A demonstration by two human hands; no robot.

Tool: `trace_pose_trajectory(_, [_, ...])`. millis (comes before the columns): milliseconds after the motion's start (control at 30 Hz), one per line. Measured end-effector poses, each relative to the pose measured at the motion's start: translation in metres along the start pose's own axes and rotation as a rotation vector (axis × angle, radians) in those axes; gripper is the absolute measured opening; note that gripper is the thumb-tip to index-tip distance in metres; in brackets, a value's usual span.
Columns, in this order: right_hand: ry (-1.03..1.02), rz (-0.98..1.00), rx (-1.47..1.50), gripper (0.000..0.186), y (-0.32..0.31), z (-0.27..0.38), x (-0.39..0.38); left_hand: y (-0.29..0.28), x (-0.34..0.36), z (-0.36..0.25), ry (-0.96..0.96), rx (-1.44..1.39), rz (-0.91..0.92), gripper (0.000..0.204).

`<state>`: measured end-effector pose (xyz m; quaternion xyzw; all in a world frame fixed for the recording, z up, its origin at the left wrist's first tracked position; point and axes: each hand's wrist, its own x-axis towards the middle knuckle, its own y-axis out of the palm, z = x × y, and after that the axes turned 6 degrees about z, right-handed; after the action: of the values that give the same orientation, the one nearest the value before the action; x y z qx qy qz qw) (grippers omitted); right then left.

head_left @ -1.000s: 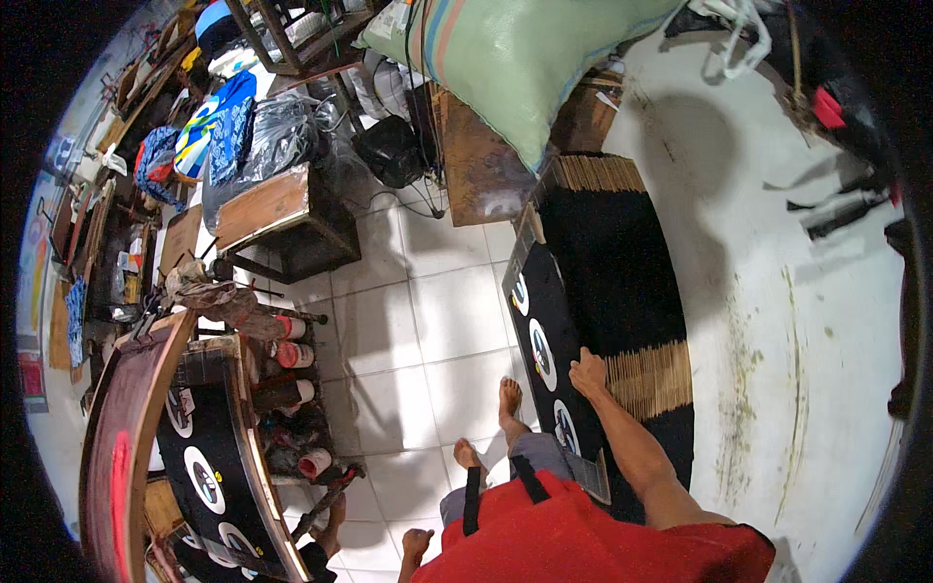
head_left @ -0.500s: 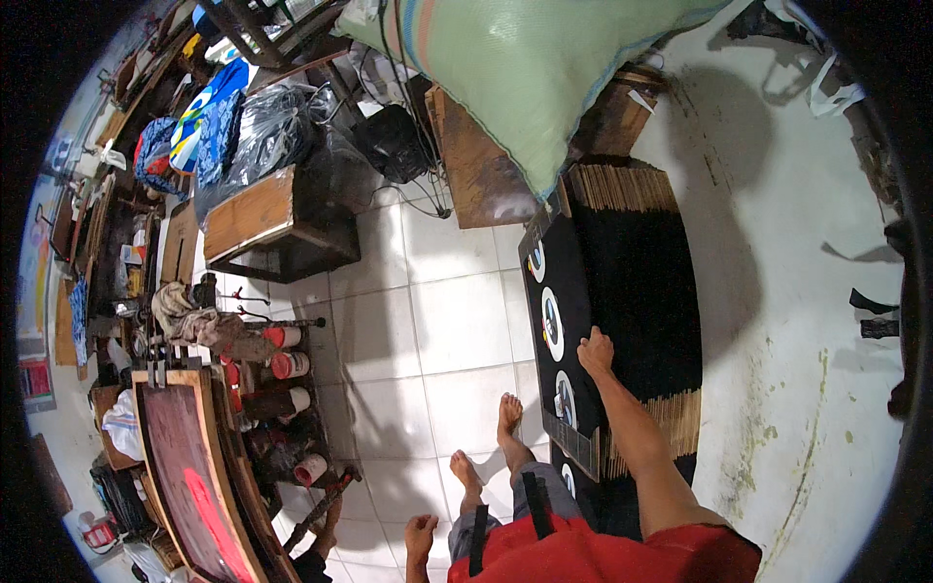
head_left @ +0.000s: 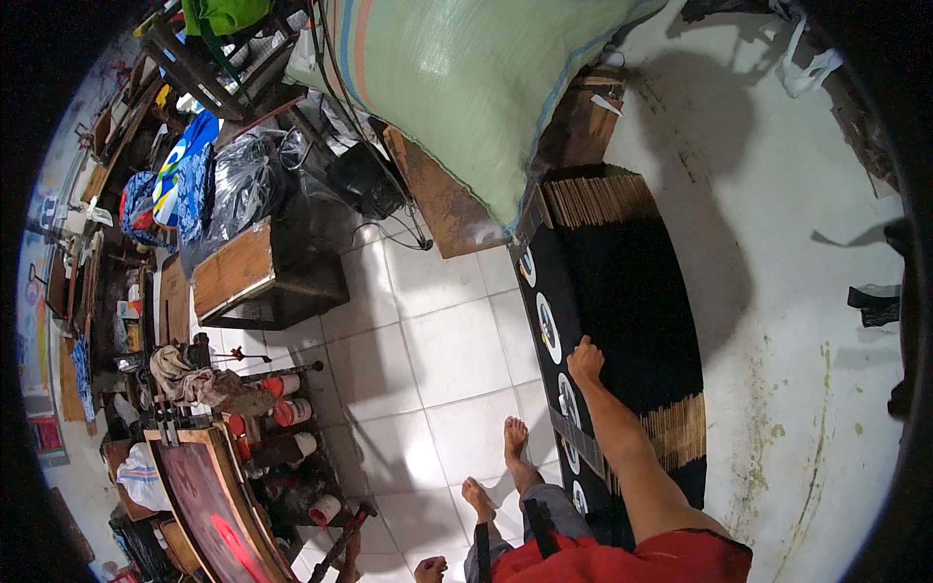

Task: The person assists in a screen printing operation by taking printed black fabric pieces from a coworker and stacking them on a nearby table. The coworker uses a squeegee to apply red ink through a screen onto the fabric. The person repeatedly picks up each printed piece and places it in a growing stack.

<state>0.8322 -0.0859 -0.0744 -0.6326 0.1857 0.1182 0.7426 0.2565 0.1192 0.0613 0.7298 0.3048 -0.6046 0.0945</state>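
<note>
My right hand (head_left: 585,361) rests at the upper left edge of a long stack of black cloth (head_left: 637,301), fingers curled in and touching it. Whether a piece is pinched between the fingertips cannot be made out. Brown cardboard-like layers (head_left: 595,199) stick out at the far end of the stack, and more at the near end. Along its left side runs a row of white round prints (head_left: 549,328) on black. My left hand (head_left: 431,568) hangs low at the bottom edge of the picture, partly cut off, fingers loosely closed with nothing seen in them.
A large pale green sack (head_left: 457,87) bulges over the stack's far end. To the left stand a wooden box (head_left: 243,277), framed printing screens (head_left: 209,505) and a rack with paint cans (head_left: 292,411). Part of another person (head_left: 352,554) shows by the rack. White wall (head_left: 777,389) rises at right.
The view has shifted, so the room's things sit lower and the sack further left. My right hand stays at the stack's edge, a little nearer me along it. My left hand has sunk lower in view.
</note>
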Motion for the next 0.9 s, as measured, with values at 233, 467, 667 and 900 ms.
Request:
trace_pose_trajectory(233, [0.034, 0.043, -0.027, 0.041, -0.004, 0.003, 0.003, -0.002, -0.003, -0.025, 0.051, -0.032, -0.022, 0.022])
trace_pose_trajectory(467, [0.057, 0.062, -0.014, 0.039, -0.005, 0.005, 0.006, -0.008, 0.001, -0.01, -0.05, -0.066, -0.051, 0.022])
trace_pose_trajectory(667, [-0.006, 0.045, 0.018, 0.039, -0.019, 0.007, 0.004, 0.001, 0.004, -0.005, -0.024, -0.035, -0.031, 0.021])
trace_pose_trajectory(900, [-0.063, -0.217, 0.204, 0.05, -0.06, -0.01, -0.064, 0.002, 0.008, -0.021, 0.092, -0.097, 0.067, 0.018])
